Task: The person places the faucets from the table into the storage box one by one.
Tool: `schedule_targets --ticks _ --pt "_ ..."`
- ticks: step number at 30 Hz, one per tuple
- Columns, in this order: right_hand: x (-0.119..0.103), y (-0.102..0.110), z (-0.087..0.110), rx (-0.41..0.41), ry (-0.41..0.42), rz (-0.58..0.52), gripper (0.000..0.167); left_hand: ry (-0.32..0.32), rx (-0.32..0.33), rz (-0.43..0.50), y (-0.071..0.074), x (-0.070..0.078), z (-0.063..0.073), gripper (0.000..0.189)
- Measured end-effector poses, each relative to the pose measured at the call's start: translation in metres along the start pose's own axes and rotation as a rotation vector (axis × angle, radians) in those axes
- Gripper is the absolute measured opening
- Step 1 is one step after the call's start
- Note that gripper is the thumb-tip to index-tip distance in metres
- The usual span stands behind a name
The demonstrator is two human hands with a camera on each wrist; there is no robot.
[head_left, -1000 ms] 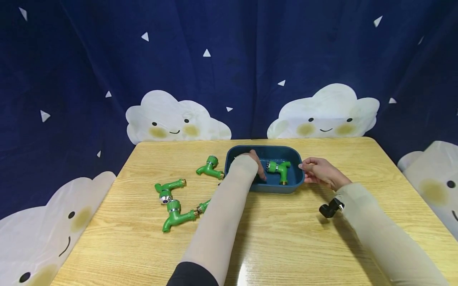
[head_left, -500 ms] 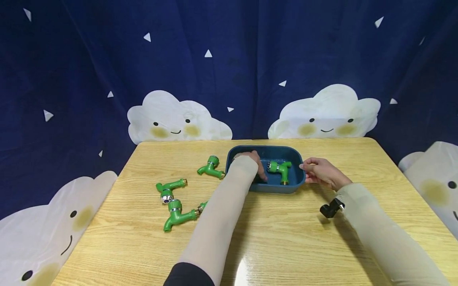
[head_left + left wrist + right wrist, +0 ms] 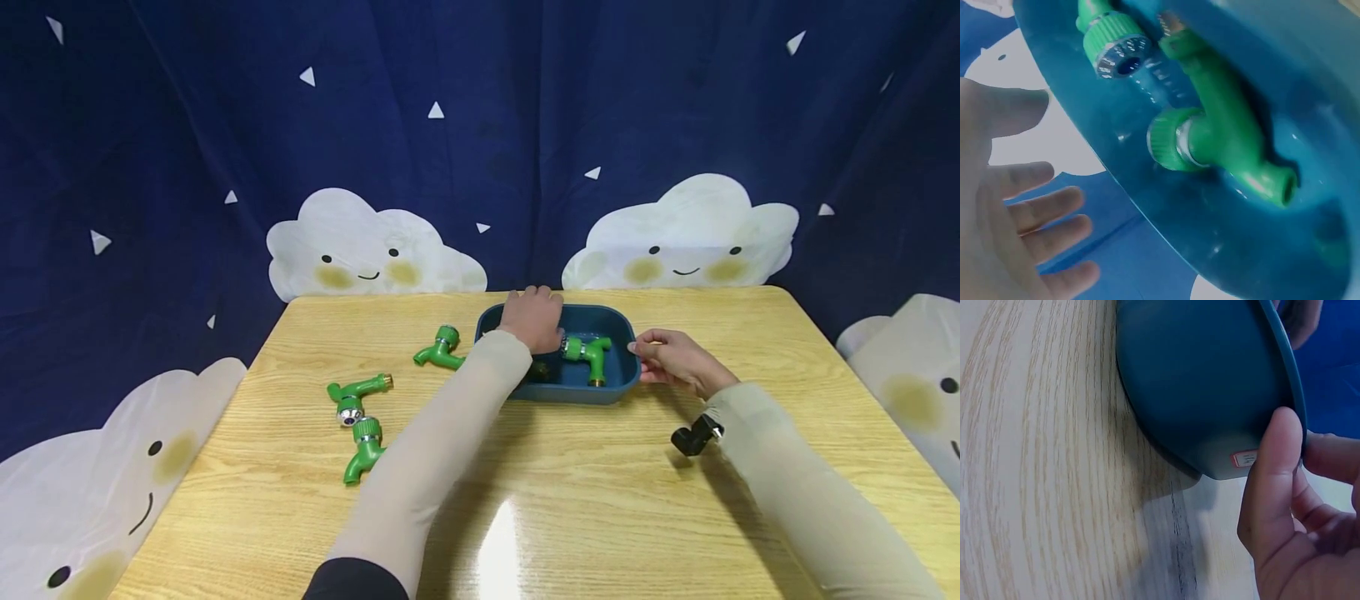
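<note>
A dark blue plastic bin (image 3: pixel 570 393) stands toward the back of the table. My left hand (image 3: pixel 534 318) is raised over its left part, fingers extended and holding nothing. In the left wrist view that hand (image 3: pixel 1029 206) appears beside the rim with its fingers spread. Two green taps lie inside the bin: one tap (image 3: pixel 1222 125) mostly hidden by my left hand in the head view, and another tap (image 3: pixel 592 357) at the right. My right hand (image 3: pixel 678 362) pinches the bin's right rim between thumb and fingers, the thumb on the outer wall (image 3: pixel 1197 387) near a small label (image 3: pixel 1245 458).
On the wooden table (image 3: pixel 600 500), left of the bin, lie more green taps: one tap (image 3: pixel 441 348) close to the bin, another tap (image 3: pixel 356 397) farther left, and a tap (image 3: pixel 365 450) partly behind my left forearm. A patterned blue curtain (image 3: pixel 480 150) hangs behind the table.
My left hand has risen out of the bin, its fingers now extended above the back rim. The left forearm has shifted left, covering more of the nearest tap. My right hand stays at the rim.
</note>
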State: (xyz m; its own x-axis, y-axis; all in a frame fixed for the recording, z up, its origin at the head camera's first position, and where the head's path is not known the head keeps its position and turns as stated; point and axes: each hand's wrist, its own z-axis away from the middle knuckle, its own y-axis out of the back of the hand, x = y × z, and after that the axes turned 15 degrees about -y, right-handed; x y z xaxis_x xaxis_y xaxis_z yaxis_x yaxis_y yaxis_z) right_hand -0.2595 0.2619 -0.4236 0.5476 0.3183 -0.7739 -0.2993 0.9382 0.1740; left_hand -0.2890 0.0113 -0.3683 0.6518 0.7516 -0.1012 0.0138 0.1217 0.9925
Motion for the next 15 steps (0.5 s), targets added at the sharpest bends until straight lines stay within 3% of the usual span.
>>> schedule_targets --ticks 6,15 --pt "0.001 0.000 0.001 -0.014 0.011 -0.003 0.021 -0.070 0.069 -0.056 -0.002 -0.007 0.009 0.055" --pt "-0.001 0.000 0.003 -0.020 0.015 -0.006 0.021 -0.107 0.094 0.023 -0.003 -0.015 0.018 0.059"
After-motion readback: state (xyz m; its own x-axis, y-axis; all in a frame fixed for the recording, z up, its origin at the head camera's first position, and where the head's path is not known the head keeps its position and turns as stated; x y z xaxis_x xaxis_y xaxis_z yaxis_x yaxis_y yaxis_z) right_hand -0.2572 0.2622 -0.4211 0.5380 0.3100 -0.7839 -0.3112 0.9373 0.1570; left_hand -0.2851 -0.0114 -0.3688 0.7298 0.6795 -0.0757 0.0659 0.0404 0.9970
